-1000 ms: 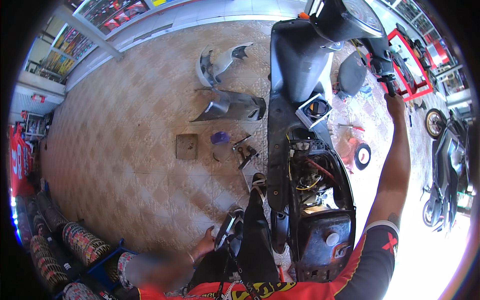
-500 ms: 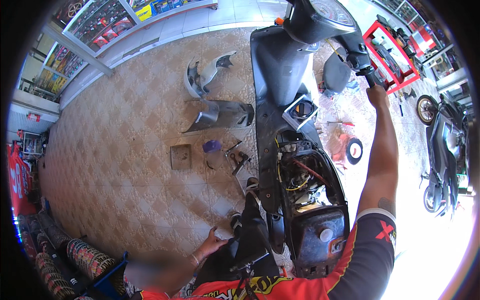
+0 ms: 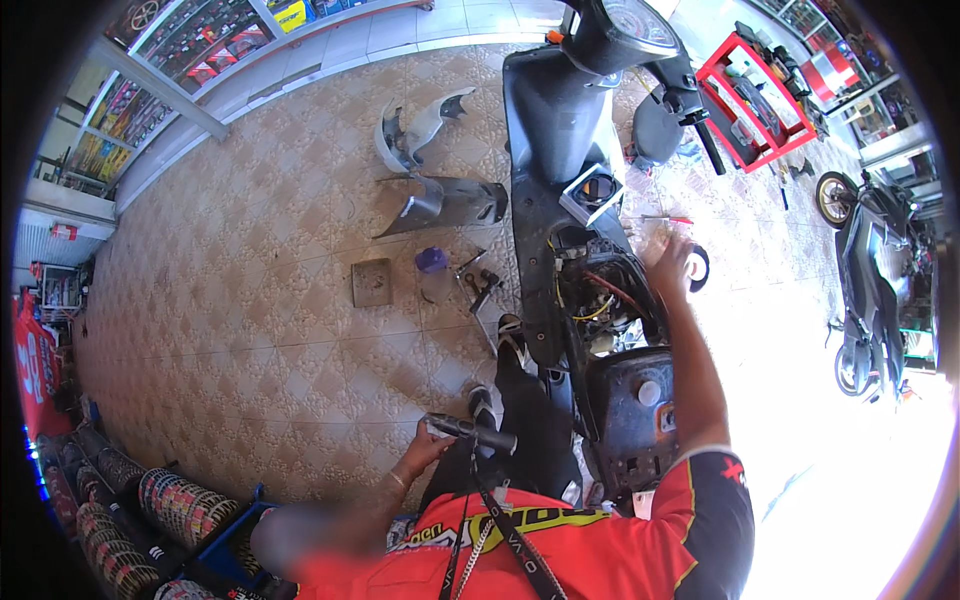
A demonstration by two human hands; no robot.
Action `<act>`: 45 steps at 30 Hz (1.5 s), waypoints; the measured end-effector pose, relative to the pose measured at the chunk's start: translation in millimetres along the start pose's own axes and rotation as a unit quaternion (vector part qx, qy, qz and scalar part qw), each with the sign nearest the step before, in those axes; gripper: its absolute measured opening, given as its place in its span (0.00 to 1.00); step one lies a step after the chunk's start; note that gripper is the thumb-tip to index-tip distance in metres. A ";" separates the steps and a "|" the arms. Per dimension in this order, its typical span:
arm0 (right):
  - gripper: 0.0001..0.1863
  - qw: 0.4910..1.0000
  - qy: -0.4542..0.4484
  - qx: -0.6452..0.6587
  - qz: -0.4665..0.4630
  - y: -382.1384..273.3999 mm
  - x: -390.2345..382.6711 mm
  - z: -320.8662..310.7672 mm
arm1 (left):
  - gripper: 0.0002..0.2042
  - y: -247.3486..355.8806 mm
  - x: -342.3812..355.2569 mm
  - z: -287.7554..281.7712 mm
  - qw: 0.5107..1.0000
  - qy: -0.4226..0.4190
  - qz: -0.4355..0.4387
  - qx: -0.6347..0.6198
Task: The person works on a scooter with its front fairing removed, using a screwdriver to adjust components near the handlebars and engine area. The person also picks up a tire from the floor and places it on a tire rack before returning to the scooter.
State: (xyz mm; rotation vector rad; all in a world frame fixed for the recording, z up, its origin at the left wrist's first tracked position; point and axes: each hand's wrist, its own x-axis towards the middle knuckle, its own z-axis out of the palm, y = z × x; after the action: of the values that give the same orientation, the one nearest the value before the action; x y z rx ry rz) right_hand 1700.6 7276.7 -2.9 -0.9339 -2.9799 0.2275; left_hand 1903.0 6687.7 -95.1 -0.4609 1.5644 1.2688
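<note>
A partly stripped black scooter [image 3: 565, 120] stands before me, its engine bay [image 3: 600, 285] exposed with yellow and red lines inside. My right hand [image 3: 668, 265] is over the bay's right edge, near a small wheel [image 3: 699, 268] on the floor. Its fingers look spread and slightly bent, with nothing visible in them. My left hand [image 3: 424, 448], low at centre-left, is closed around one end of a dark elongated object [image 3: 470, 431]. A lanyard [image 3: 505, 520] from my chest runs up toward this object; its exact kind is unclear. The fuel tank [image 3: 632, 400] has a pale cap.
Grey body panels [image 3: 440, 205], a shallow metal tray [image 3: 371, 282], a purple piece [image 3: 431, 260] and hand tools [image 3: 484, 290] lie left of the scooter. A red tool cart [image 3: 755, 110] stands far right, beyond another motorcycle [image 3: 875, 270]. Racked cylindrical parts [image 3: 180, 505] occupy the lower left.
My right hand has let go of the handlebar grip and come down to the engine bay. My left hand, empty before, has taken hold of the dark object. The handlebar has shifted left in view.
</note>
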 end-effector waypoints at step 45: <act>0.43 0.943 -0.329 -0.015 -0.051 13.5 -271.1 -51.9 | 0.39 -31.4 -49.9 -26.6 0.993 0.031 0.094 0.057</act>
State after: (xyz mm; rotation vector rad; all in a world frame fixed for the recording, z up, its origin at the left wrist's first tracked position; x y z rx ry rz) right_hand 1933.9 7140.5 55.7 -0.8291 -3.6270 0.6038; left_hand 1935.6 6638.1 -69.3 -0.2871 1.7553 1.3082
